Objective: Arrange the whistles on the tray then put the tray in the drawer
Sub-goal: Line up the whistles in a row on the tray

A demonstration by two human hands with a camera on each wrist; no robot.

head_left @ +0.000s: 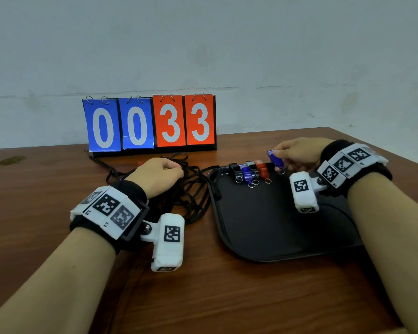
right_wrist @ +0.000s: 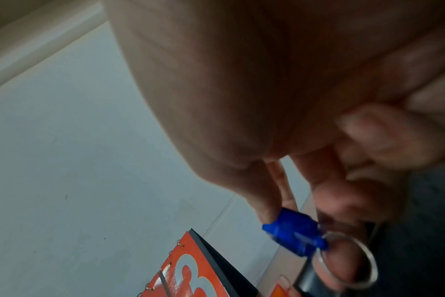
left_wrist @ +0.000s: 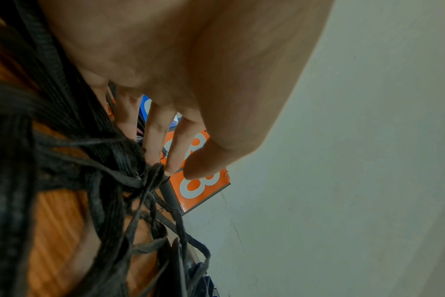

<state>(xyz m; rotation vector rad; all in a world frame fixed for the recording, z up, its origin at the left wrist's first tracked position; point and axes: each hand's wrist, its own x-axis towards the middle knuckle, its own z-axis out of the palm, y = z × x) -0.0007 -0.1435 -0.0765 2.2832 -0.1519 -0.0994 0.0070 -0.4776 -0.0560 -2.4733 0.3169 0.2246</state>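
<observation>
A black tray [head_left: 263, 227] lies on the table at the right. Along its far edge stands a row of whistles with key rings: black [head_left: 234, 170], blue [head_left: 246, 173], dark grey [head_left: 253, 168] and red [head_left: 262, 170]. My right hand [head_left: 279, 155] pinches another blue whistle [head_left: 275, 159] just above the tray, to the right of the red one. In the right wrist view that blue whistle [right_wrist: 292, 233] sits between thumb and fingers [right_wrist: 267, 211], its ring [right_wrist: 368, 259] hanging below. My left hand [head_left: 176, 168] rests on a tangle of black lanyards [head_left: 188, 191], thumb and forefinger [left_wrist: 174, 160] pinching a cord.
A flip scoreboard [head_left: 150, 124] reading 0033 stands at the back against the wall. A small red piece [head_left: 140, 162] peeks out beyond my left hand. The wooden table [head_left: 227, 297] ends close behind the tray on the right.
</observation>
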